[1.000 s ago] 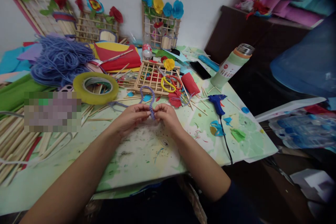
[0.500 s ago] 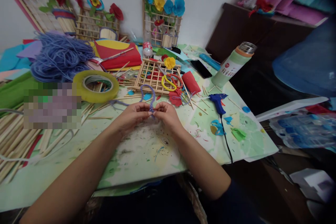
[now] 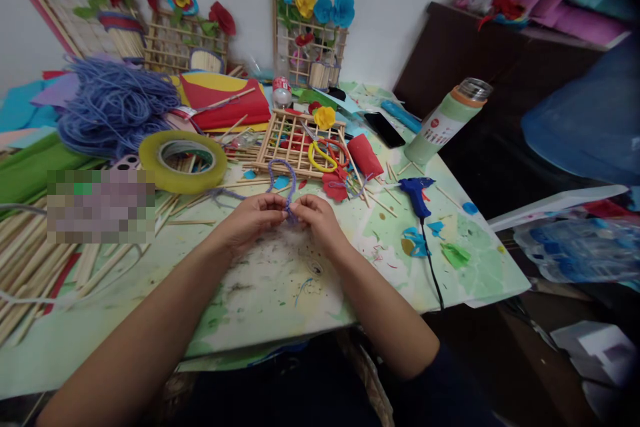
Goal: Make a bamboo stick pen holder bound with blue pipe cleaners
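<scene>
Both hands meet over the near middle of the table, pinching a purple-blue yarn cord [image 3: 293,181] that looks braided or twisted. My left hand [image 3: 256,219] is closed on it from the left, thumb against forefinger. From the right, my right hand [image 3: 316,213] grips the same cord with its fingertips. The cord loops up beyond the fingers, and a strand trails off to the left on the table. Just past the hands lies a stick lattice [image 3: 295,143] bearing yellow-and-orange-handled scissors [image 3: 323,156] and a yellow paper flower [image 3: 325,118].
Left are a heap of blue yarn [image 3: 117,103], a roll of yellow tape [image 3: 183,180] and many wooden sticks [image 3: 35,273]. A blue glue gun [image 3: 416,196] with a cord, a phone [image 3: 384,129] and a green bottle [image 3: 445,121] stand or lie to the right. Flower lattices [image 3: 310,33] lean at the wall.
My right fingers have shifted slightly on the cord and sit a little higher. Both hands stay in the same place, and the view has moved only slightly.
</scene>
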### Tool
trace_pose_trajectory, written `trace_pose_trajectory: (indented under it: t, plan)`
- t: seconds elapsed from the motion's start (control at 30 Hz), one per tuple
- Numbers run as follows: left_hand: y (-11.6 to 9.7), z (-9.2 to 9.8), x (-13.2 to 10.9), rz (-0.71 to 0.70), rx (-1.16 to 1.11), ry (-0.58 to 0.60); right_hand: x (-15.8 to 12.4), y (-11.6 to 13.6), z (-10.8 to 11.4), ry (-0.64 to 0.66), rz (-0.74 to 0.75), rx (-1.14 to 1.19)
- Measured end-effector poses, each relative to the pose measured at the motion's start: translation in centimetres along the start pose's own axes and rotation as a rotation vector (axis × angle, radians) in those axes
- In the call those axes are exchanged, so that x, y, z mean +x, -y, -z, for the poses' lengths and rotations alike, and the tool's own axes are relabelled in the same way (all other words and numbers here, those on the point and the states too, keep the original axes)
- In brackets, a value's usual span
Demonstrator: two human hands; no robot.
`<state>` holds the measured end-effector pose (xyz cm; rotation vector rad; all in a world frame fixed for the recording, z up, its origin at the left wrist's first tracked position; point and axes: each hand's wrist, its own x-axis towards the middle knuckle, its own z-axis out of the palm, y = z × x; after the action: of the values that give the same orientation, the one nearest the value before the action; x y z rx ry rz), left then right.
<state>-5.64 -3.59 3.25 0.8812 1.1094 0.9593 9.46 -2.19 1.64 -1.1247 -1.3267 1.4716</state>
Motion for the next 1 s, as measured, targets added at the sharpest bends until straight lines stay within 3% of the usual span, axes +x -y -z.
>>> trace_pose_trajectory:
  t: [0.2, 0.37, 0.77, 1.0]
  plan:
    - [0.0, 0.4, 0.2, -0.018, 0.036, -0.033, 0.4, -0.3, 0.1, -0.001, 0.026, -0.128]
    - [0.1, 1.1, 0.5, -0.032, 0.072, 0.021, 0.4, 0.3, 0.5, 0.001, 0.029, -0.213]
    - [-0.5, 1.3, 0.4, -0.001, 0.121, 0.013, 0.3, 0.0, 0.6, 0.052, -0.005, -0.178]
    - [0.2, 1.3, 0.6, -0.049, 0.333, 0.004, 0.3, -0.3, 0.4, 0.027, 0.025, -0.277]
